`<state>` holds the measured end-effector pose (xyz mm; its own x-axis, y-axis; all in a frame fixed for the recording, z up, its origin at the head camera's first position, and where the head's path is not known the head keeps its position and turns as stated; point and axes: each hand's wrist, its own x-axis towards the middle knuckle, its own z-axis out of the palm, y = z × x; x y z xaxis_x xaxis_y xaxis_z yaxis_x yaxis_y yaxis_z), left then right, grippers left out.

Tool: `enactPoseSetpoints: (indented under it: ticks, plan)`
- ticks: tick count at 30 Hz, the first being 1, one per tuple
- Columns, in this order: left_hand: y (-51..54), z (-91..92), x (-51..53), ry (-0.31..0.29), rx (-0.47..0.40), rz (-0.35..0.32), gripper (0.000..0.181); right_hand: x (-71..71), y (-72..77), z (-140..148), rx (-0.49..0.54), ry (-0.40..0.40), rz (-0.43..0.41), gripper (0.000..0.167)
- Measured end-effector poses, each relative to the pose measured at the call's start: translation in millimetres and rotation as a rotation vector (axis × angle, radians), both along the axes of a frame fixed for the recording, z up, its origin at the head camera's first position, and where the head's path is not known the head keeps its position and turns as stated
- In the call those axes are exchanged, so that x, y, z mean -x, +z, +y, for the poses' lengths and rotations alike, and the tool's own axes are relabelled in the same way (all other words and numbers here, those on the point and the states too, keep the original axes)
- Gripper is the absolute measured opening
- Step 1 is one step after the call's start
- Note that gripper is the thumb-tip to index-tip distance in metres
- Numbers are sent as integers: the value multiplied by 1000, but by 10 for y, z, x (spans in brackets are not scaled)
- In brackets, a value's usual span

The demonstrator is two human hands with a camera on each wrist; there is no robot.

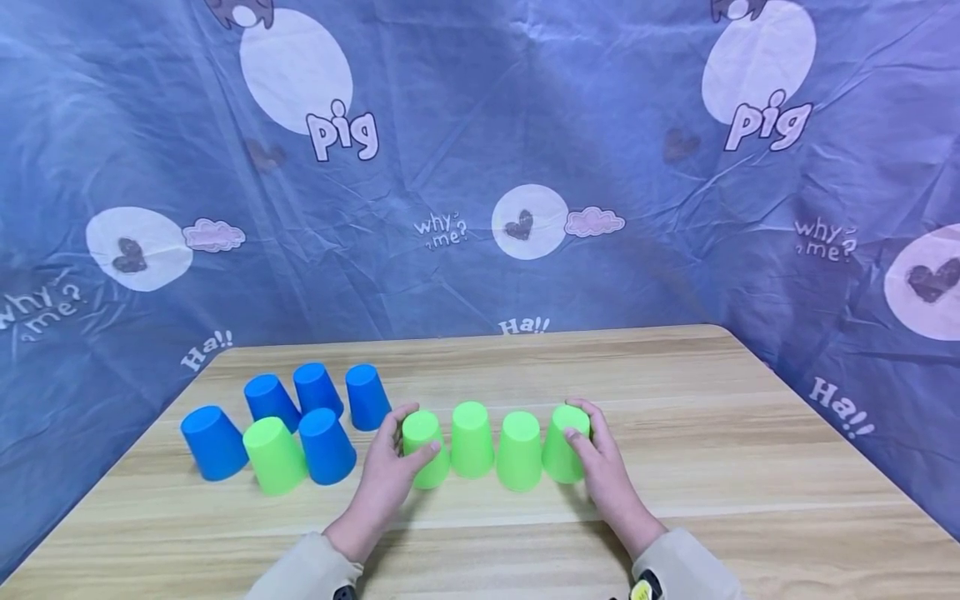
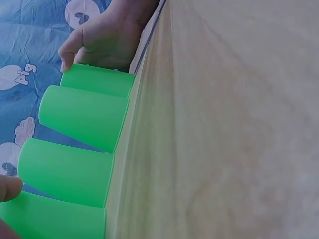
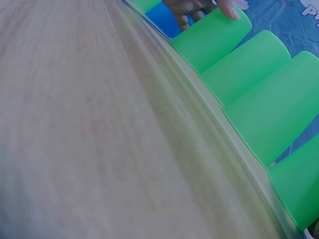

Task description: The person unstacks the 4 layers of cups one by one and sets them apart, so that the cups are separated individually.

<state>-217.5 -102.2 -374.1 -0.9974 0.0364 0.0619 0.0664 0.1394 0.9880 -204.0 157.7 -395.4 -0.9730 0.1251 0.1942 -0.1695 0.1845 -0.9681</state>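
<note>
Several upside-down green cups stand side by side in a row on the table in the head view. My left hand (image 1: 387, 471) holds the leftmost green cup (image 1: 424, 450), its thumb across the front and its fingers behind. At the other end, my right hand (image 1: 602, 460) grips the rightmost green cup (image 1: 562, 454) with the thumb on the near side. Between them stand two more, an inner left green cup (image 1: 472, 440) and an inner right green cup (image 1: 519, 452), touched by neither hand. The left wrist view shows the right hand (image 2: 112, 42) at the row's far end.
Left of the row sit several upside-down blue cups, among them a near blue cup (image 1: 327, 447) and a back blue cup (image 1: 368, 398). One more green cup (image 1: 274, 457) stands among them. A printed blue cloth (image 1: 480, 125) hangs behind the wooden table (image 1: 750, 483).
</note>
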Motion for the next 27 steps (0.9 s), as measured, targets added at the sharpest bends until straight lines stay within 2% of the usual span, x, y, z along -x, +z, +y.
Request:
enactPoseSetpoints:
  ticks: [11,19,27]
  plan:
    - [-12,24,-44,-2,22,-11,62,-4,-2,2,0,1,4,39]
    - [-23,22,-26,56,50,-1,63,-8,-12,0,1,2,0,39]
    - [59,9,-98,97,118,113,62,-1,-6,-5,8,4,1,39]
